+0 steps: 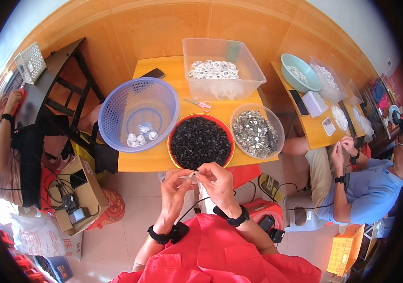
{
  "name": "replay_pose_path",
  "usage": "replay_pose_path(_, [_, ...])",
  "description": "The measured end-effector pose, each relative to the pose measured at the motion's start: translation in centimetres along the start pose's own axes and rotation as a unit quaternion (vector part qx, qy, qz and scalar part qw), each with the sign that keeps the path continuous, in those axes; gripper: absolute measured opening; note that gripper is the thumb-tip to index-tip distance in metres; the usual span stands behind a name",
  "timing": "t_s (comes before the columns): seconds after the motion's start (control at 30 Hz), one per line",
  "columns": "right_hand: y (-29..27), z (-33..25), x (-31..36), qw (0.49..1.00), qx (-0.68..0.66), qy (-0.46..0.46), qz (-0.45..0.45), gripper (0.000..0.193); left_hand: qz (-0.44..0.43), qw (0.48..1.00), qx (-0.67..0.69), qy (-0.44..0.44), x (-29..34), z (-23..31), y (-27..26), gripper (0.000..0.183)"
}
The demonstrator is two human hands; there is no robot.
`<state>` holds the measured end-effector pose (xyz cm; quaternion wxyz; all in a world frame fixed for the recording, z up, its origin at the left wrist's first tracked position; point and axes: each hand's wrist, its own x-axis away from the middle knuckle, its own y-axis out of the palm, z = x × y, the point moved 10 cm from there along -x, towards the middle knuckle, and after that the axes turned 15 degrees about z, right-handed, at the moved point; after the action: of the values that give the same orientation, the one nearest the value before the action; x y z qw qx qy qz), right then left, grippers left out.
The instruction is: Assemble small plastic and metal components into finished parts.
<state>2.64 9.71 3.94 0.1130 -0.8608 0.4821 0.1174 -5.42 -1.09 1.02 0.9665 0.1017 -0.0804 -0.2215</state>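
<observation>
Just in front of the table's near edge, my left hand [174,191] and my right hand [219,185] meet fingertip to fingertip. Pinched between them is a small white plastic part [192,176], partly covered by the fingers. Right beyond my hands stands a red-rimmed round tray [232,141] full of small black pieces [201,141]. To its right, a clear round bowl [280,127] holds small metal pieces [253,132]. A blue-purple basket [112,115] on the left has a few white parts [138,139] at its bottom.
A clear plastic bin [225,88] with many white ring-like parts stands at the back. Scissors [204,104] and a dark phone [153,73] lie on the yellow table [138,162]. A person in blue [376,188] sits at the right; a cardboard box [81,188] is at left.
</observation>
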Motion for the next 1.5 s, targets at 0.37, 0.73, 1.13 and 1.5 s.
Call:
replay_pose_path(0.37, [0.7,-1.7,0.8,0.994,0.077,-0.065,-0.042,0.023,-0.093,0.988,-0.122,-0.030,-1.6,-1.0,-0.2,0.011])
replay_pose_path(0.73, [1.0,-1.9,1.2,0.997,0.047,-0.042,-0.052,0.023,-0.121,0.990,-0.059,-0.037,-1.0,-1.3,-0.4,0.015])
replay_pose_path(1.13, [0.2,-0.1,1.7,0.992,-0.047,0.116,-0.026,0.012,-0.059,0.998,-0.026,0.018,-0.7,0.2,-0.1,0.015])
replay_pose_path(1.5, [-0.1,1.0,2.1,0.990,-0.034,0.132,0.020,0.008,-0.026,0.994,-0.084,0.068,0.1,1.3,0.4,0.012])
